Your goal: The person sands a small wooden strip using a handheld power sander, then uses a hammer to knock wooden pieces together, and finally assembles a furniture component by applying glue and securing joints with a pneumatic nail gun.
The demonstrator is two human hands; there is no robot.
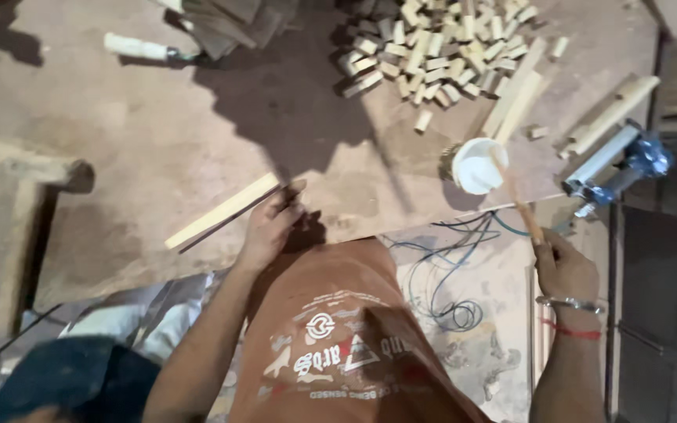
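My left hand (272, 223) grips the near end of a long pale wooden strip (221, 211) that lies slanted on the brown workbench (158, 133). My right hand (562, 266) holds a thin wooden-handled brush (520, 205) whose tip reaches into a white cup of glue (477, 166) standing near the bench's front edge. A silver bangle and a red thread circle my right wrist. My orange shirt fills the lower middle.
A heap of several short wooden blocks (432, 47) lies at the back. Long wooden slats (515, 102) lean beside the cup. A metal clamp (617, 164) sits at the right edge, a white-handled tool (139, 48) at the back left. Wires (448, 274) hang below.
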